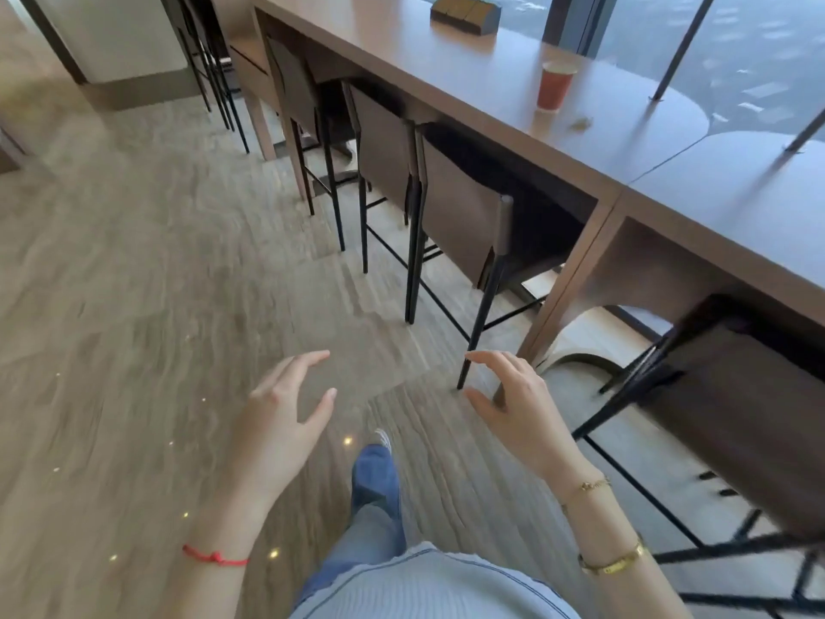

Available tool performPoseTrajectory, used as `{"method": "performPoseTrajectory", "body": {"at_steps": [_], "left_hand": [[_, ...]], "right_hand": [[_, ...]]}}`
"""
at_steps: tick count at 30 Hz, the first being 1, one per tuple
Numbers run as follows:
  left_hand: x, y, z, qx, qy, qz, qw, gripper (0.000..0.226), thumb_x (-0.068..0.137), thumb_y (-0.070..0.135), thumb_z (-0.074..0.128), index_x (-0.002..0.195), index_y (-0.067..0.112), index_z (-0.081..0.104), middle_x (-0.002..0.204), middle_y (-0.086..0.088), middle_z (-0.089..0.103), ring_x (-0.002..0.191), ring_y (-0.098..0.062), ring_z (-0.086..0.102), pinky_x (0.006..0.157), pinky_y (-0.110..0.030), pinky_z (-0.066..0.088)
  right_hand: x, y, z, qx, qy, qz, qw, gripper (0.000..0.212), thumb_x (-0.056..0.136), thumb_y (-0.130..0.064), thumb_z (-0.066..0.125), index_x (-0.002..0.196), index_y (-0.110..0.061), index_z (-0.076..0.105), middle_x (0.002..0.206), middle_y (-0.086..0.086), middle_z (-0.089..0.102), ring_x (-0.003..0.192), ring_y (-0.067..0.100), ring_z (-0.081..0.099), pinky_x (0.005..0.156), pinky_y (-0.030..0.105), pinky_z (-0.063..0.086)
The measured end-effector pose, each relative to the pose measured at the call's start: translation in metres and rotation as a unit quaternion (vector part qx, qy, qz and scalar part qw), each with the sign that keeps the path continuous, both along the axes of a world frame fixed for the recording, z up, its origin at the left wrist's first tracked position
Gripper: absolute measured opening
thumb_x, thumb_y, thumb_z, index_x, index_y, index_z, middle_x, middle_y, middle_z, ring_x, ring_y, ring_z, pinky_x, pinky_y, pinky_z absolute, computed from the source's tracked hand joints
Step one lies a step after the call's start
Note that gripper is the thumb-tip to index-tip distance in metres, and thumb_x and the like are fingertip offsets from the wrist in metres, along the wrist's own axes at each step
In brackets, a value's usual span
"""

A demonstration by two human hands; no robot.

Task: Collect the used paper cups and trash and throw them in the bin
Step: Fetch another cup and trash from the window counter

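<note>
Red paper cup (pixel 555 85) stands upright on the counter (pixel 468 82); contents unseen.

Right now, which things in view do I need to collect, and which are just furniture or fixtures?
For the job:
- red paper cup, upright on the long brown wooden counter
- small brownish scrap near it, too blurred to identify

Not for the job:
- dark angular box on the counter
- brown-backed black-legged stools

Both hands hold nothing.

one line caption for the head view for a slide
Empty-handed, left hand and right hand open, a person nears the red paper cup on the counter.
</note>
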State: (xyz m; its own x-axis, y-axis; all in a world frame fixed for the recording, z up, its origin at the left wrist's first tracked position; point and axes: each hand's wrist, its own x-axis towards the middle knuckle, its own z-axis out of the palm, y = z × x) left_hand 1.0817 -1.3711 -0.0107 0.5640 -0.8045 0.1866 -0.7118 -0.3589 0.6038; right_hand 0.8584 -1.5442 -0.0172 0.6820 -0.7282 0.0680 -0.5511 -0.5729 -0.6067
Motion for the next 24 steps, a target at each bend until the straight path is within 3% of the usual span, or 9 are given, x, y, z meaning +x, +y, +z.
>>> {"method": "performPoseTrajectory", "body": {"at_steps": [2, 5, 12, 17, 21, 24], "left_hand": [[0.032, -0.037, 0.002, -0.005, -0.001, -0.004, 1.000, 0.039, 0.085, 0.018, 0.069, 0.123, 0.021, 0.060, 0.119, 0.005, 0.062, 0.111, -0.014, 0.058, 0.092, -0.020, 0.039], [0.084, -0.098, 0.010, -0.013, -0.004, -0.015, 1.000, 0.039, 0.086, 0.022, 0.067, 0.125, 0.025, 0.059, 0.121, 0.010, 0.061, 0.112, -0.010, 0.057, 0.091, -0.019, 0.039], [0.185, -0.252, 0.038, -0.023, -0.031, -0.076, 0.996, 0.040, 0.089, 0.027, 0.064, 0.128, 0.028, 0.055, 0.123, 0.012, 0.059, 0.115, -0.007, 0.054, 0.092, -0.015, 0.037], [0.219, -0.351, 0.050, -0.019, -0.039, -0.145, 0.988, 0.042, 0.090, 0.028, 0.063, 0.131, 0.027, 0.053, 0.125, 0.013, 0.058, 0.118, -0.003, 0.052, 0.094, -0.006, 0.030], [0.234, -0.429, 0.055, -0.041, -0.032, -0.185, 0.981, 0.044, 0.090, 0.028, 0.062, 0.133, 0.026, 0.051, 0.130, 0.011, 0.056, 0.121, -0.003, 0.050, 0.098, -0.015, 0.036], [0.237, -0.488, 0.059, -0.063, -0.025, -0.207, 0.976, 0.046, 0.090, 0.026, 0.062, 0.134, 0.025, 0.051, 0.130, 0.011, 0.056, 0.122, -0.002, 0.049, 0.102, -0.020, 0.038]], "right_hand": [[0.030, -0.037, -0.001, -0.005, 0.005, -0.005, 1.000, 0.039, 0.092, -0.029, 0.061, 0.129, -0.026, 0.051, 0.127, -0.011, 0.053, 0.118, 0.007, 0.046, 0.089, 0.004, 0.030], [0.076, -0.092, 0.005, -0.013, -0.004, -0.028, 1.000, 0.040, 0.091, -0.032, 0.061, 0.130, -0.026, 0.051, 0.130, -0.010, 0.053, 0.125, 0.008, 0.044, 0.099, 0.017, 0.030], [0.166, -0.211, 0.029, -0.045, -0.039, -0.080, 0.995, 0.039, 0.091, -0.029, 0.062, 0.129, -0.024, 0.053, 0.129, -0.009, 0.054, 0.124, 0.009, 0.045, 0.105, 0.024, 0.037], [0.190, -0.277, 0.034, -0.038, -0.034, -0.148, 0.988, 0.042, 0.091, -0.031, 0.061, 0.131, -0.025, 0.051, 0.131, -0.009, 0.053, 0.124, 0.008, 0.045, 0.101, 0.019, 0.033], [0.196, -0.329, 0.034, -0.044, -0.028, -0.184, 0.981, 0.041, 0.092, -0.033, 0.060, 0.131, -0.027, 0.051, 0.131, -0.011, 0.053, 0.124, 0.007, 0.045, 0.093, 0.007, 0.026], [0.194, -0.374, 0.037, -0.049, -0.052, -0.216, 0.974, 0.040, 0.091, -0.032, 0.061, 0.130, -0.029, 0.051, 0.130, -0.011, 0.054, 0.123, 0.007, 0.045, 0.096, 0.014, 0.030]]}}
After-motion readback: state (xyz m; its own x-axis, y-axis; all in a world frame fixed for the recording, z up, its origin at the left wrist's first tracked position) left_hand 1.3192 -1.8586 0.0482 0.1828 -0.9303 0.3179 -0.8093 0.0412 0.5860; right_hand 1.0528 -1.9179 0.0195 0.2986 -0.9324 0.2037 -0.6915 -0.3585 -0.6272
